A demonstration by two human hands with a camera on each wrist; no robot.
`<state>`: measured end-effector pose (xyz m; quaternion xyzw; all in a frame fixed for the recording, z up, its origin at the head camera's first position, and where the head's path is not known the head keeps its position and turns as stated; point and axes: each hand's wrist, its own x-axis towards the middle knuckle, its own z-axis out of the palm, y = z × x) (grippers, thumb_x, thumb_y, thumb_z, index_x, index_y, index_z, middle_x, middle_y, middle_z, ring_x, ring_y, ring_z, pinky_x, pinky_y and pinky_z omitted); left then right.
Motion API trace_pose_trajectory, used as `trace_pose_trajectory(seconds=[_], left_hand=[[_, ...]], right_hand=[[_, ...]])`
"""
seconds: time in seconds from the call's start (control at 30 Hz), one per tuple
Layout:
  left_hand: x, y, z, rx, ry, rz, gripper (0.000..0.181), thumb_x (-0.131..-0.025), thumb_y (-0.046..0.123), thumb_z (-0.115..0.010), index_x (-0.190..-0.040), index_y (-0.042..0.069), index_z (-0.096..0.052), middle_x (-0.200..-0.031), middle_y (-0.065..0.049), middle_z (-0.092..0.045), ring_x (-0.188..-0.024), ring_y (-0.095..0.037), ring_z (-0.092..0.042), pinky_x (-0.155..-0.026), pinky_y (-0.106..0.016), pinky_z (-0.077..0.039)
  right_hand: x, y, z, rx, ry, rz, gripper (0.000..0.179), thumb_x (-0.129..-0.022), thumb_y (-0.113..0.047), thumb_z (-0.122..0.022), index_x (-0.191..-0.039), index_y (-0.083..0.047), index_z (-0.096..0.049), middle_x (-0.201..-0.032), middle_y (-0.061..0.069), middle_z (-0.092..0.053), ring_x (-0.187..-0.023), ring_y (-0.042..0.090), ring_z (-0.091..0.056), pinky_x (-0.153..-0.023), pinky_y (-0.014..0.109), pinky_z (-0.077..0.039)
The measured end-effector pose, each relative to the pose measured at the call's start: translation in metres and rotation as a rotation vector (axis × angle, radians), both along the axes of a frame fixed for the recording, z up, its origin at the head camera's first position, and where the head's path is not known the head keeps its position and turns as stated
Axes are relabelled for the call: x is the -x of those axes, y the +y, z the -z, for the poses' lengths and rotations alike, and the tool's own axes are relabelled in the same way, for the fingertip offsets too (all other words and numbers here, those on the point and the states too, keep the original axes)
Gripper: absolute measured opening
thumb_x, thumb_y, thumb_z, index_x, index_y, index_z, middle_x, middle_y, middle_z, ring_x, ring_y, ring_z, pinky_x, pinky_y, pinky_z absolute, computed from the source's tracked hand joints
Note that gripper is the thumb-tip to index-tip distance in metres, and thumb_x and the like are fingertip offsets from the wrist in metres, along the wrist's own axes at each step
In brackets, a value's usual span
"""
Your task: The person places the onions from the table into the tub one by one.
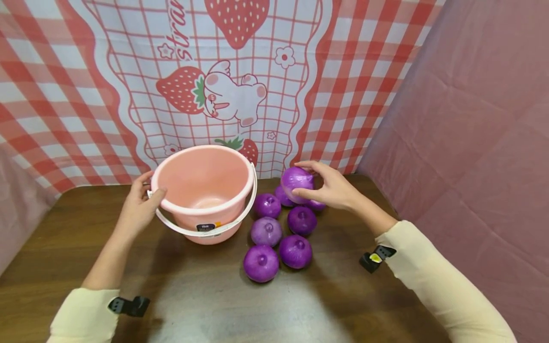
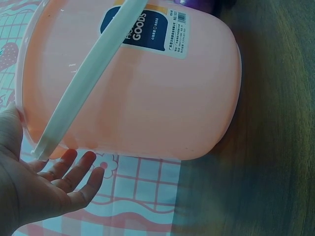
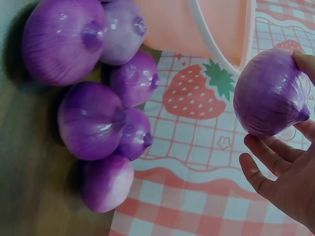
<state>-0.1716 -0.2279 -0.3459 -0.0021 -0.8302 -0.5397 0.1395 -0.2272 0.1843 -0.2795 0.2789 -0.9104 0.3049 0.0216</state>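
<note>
Table [image 1: 193,309] of brown wood runs back to a checked cloth [image 1: 356,71], with pink cloth [image 1: 472,119] along the right. Bucket [image 1: 201,176] stands near the back edge, left of middle, mouth upward, handle [image 2: 91,73] slung across its front. Left hand [image 1: 139,207] grips the bucket's left rim. Right hand [image 1: 332,188] pinches an onion [image 1: 296,181] between thumb and fingers, raised over the rear of the other onions [image 1: 267,232], clustered just right of the bucket. Wood stretches in front of both and toward the right edge.
</note>
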Motion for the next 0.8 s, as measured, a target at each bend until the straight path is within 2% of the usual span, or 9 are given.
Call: trace_pose_trajectory(seconds=[0.17,0.3,0.8], left_hand=[[0.000,0.000,0.001,0.000,0.001,0.001,0.060,-0.095,0.015,-0.047,-0.145,-0.004,-0.021,-0.120,-0.031,-0.047,-0.078,0.016,-0.044,-0.067,-0.002,-0.043],[0.000,0.000,0.001,-0.001,-0.009,0.002,0.060,-0.095,0.016,-0.047,-0.145,-0.003,-0.020,-0.121,-0.032,-0.047,-0.078,0.017,-0.044,-0.067,-0.002,-0.043],[-0.001,0.000,-0.001,0.002,-0.022,0.005,0.061,-0.095,0.019,-0.046,-0.145,-0.003,-0.019,-0.123,-0.034,-0.046,-0.078,0.018,-0.043,-0.067,-0.001,-0.042]], right_hand=[[0.002,-0.009,-0.006,0.019,-0.004,-0.023,0.065,-0.076,-0.045,-0.072,-0.133,-0.023,-0.049,-0.118,0.005,-0.057,-0.103,0.019,-0.057,-0.084,0.037,-0.052],[0.003,-0.014,-0.008,0.030,-0.015,-0.016,0.064,-0.076,-0.046,-0.072,-0.132,-0.025,-0.049,-0.117,0.003,-0.056,-0.099,0.017,-0.058,-0.082,0.036,-0.053],[0.004,-0.030,-0.017,0.048,-0.035,-0.008,0.067,-0.076,-0.043,-0.073,-0.134,-0.021,-0.048,-0.117,0.004,-0.056,-0.094,0.022,-0.056,-0.078,0.032,-0.052]])
